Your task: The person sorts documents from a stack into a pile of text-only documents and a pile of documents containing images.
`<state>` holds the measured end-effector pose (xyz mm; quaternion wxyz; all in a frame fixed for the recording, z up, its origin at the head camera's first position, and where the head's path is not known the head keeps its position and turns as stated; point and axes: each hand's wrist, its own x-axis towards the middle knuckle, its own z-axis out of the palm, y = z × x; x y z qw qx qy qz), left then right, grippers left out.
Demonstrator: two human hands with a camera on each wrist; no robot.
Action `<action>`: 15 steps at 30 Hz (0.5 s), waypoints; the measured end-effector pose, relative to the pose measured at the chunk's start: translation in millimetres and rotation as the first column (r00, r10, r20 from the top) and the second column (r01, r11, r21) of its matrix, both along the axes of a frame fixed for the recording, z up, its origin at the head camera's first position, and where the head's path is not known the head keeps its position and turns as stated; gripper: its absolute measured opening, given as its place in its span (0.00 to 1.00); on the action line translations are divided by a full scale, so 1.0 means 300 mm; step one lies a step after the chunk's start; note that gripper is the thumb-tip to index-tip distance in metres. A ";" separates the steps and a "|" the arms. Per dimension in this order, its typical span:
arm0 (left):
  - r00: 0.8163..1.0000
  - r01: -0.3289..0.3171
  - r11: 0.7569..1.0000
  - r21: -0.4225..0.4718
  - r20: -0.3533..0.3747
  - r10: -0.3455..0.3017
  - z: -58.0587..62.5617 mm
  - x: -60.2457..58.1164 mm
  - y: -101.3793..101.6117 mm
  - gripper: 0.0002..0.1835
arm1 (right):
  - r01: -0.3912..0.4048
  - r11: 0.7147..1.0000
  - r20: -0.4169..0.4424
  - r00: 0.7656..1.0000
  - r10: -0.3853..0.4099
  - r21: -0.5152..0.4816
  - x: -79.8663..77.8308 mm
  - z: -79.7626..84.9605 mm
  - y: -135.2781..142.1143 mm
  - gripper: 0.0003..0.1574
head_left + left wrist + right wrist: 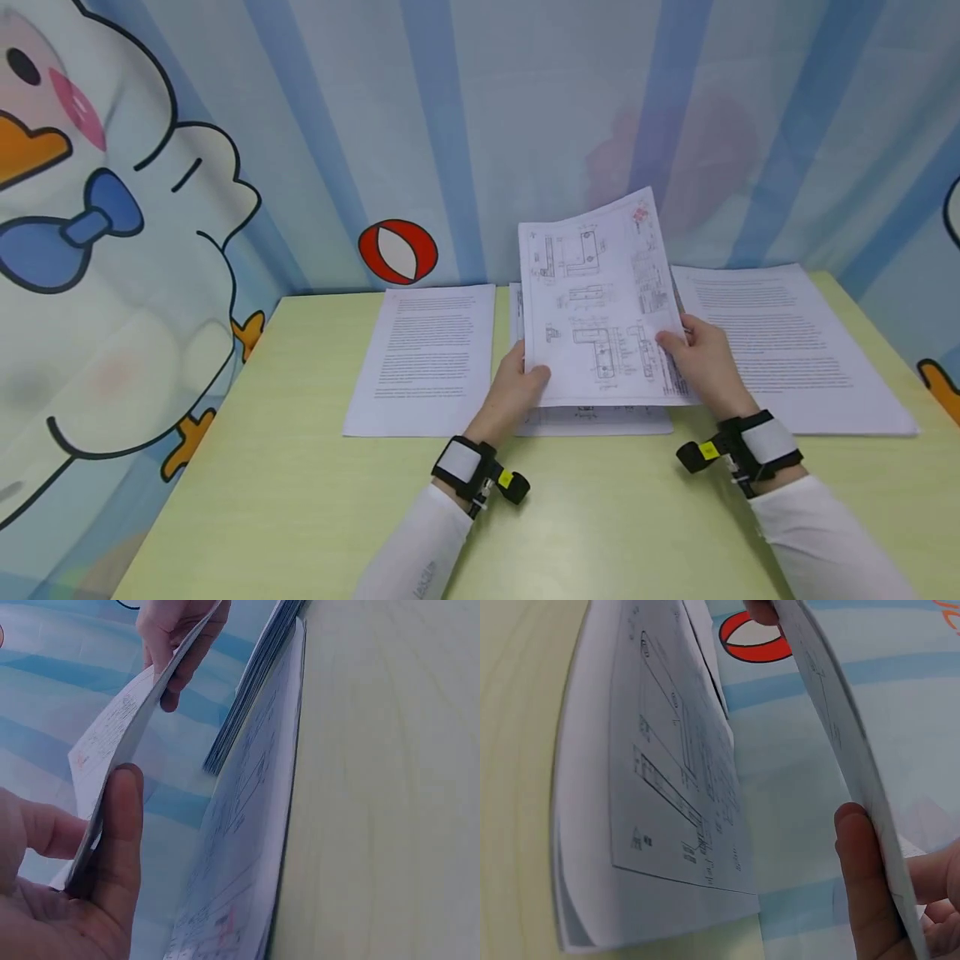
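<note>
A thin stack of drawing sheets [592,292], printed with part outlines and dimensions, is held up tilted over the table. My left hand [512,392] pinches its lower left edge, thumb on the printed face. On the right edge, my right hand [705,364] grips it the same way, fingers behind. In the left wrist view the held sheets [124,724] appear edge-on between thumb and fingers. Under them lies another pile of drawings [600,422], mostly hidden in the head view; the right wrist view shows the top drawing of this pile [667,802] lifted slightly at its near edge.
A pile of text pages [431,358] lies to the left on the pale yellow table [300,500]. A larger, thicker pile of text pages [787,342] lies to the right. Behind the table hangs a blue striped cartoon backdrop [517,108].
</note>
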<state>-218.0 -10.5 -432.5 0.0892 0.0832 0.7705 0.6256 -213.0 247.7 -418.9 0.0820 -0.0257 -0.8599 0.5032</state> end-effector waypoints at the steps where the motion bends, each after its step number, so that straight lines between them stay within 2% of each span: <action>1: 1.000 0.000 1.000 -0.010 0.004 0.000 0.002 -0.002 -0.011 0.21 | -0.002 1.000 0.002 1.000 0.002 0.010 0.001 -0.003 -0.005 0.25; 7: 0.998 0.013 0.996 -0.088 0.063 -0.007 0.006 -0.014 -0.065 0.20 | -0.008 1.000 0.067 0.998 0.006 0.029 0.005 -0.020 -0.013 0.23; 10: 0.997 0.035 0.988 -0.148 0.066 -0.025 -0.002 -0.020 -0.084 0.20 | -0.025 0.999 0.096 0.995 0.021 0.036 0.000 -0.031 -0.016 0.22; 15: 0.999 0.044 0.970 -0.238 0.036 -0.037 -0.017 -0.029 -0.119 0.15 | -0.086 0.993 0.123 0.990 0.075 0.087 -0.007 -0.053 -0.029 0.23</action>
